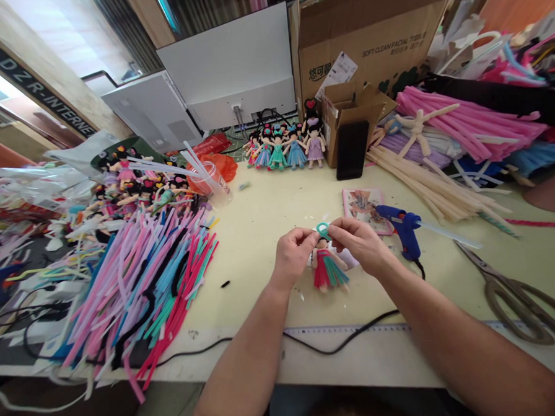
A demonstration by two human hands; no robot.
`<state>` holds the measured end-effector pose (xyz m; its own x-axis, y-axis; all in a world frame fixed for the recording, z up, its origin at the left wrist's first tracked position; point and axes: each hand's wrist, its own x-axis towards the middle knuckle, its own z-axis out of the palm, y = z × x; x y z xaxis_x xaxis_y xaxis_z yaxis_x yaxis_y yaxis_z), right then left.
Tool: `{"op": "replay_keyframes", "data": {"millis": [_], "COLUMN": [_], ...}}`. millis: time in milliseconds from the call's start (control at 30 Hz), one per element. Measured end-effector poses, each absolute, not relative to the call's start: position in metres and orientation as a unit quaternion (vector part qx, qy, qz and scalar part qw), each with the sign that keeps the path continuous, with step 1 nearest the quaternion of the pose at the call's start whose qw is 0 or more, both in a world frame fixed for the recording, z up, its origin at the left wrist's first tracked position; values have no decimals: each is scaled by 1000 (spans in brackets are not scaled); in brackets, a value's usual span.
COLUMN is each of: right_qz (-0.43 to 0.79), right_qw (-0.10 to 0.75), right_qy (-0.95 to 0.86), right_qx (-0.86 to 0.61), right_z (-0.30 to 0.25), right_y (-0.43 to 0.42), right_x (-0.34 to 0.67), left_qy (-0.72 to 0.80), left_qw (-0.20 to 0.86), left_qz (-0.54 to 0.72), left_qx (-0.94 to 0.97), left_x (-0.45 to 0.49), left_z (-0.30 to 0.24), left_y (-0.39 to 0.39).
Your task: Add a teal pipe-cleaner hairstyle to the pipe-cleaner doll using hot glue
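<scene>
Small craft workshop, apparently set up in an office-like room. The trade is shown by a pale yellow counter [263, 215] bearing loose heaps of multicoloured fuzzy craft stems [137, 283], a row of small dark-haired dolls in bright dresses [281, 149], a blue plastic glue gun [405, 229] and large metal scissors [519, 301]; the office character, by white flat-backed monitors [232, 61] with cables behind the counter.

White monitor [237, 61] beside large cardboard box [374, 26]
</scene>
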<state>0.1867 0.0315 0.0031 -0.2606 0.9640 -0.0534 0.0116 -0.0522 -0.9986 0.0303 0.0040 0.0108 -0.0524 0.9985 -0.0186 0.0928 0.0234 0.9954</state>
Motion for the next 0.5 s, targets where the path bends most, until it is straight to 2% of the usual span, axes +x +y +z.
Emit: {"op": "replay_keyframes", "data": {"millis": [500], "right_qz": [491], "right_qw": [432], "right_qy": [-597], "right_qx": [-465], "right_z": [0], "right_y": [29], "right_x": [183], "left_qy": [573], "left_qw": [416], "left_qz": [442], "left_qx": [550], "left_x": [30], "left_z": [8], "left_y": [5]}}
